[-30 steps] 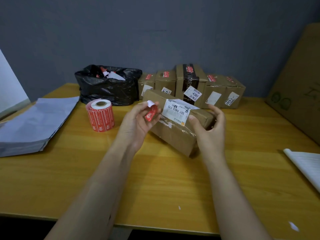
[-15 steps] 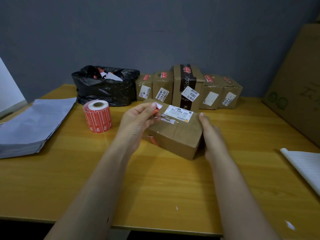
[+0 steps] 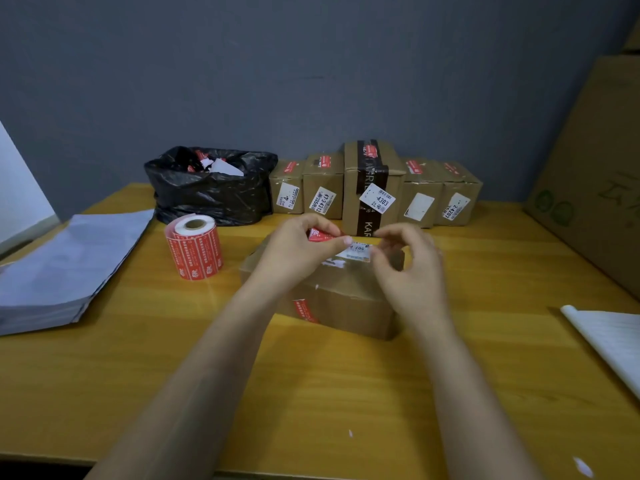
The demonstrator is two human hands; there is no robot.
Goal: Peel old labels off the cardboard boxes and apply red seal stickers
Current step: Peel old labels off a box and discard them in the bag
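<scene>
A brown cardboard box point(image 3: 343, 299) lies flat on the wooden table point(image 3: 311, 393) in front of me, with a red seal sticker point(image 3: 304, 310) on its near side. My left hand point(image 3: 294, 251) pinches a loose red seal sticker point(image 3: 320, 234) over the box top. On the far part of the box top sits a white old label point(image 3: 358, 251). My right hand point(image 3: 408, 268) has thumb and finger pinched at that label's right edge. A roll of red seal stickers point(image 3: 194, 249) stands to the left.
A row of several small boxes point(image 3: 374, 188) with white labels and red seals lines the back. A black rubbish bag point(image 3: 211, 188) holds peeled scraps. Grey mailer bags point(image 3: 59, 261) lie at left, a large cardboard sheet point(image 3: 595, 174) leans at right, white paper point(image 3: 609, 341) below it.
The box was tilted up in both hands and now lies flat on the table. My right hand has left the box's side and moved to the white label's edge.
</scene>
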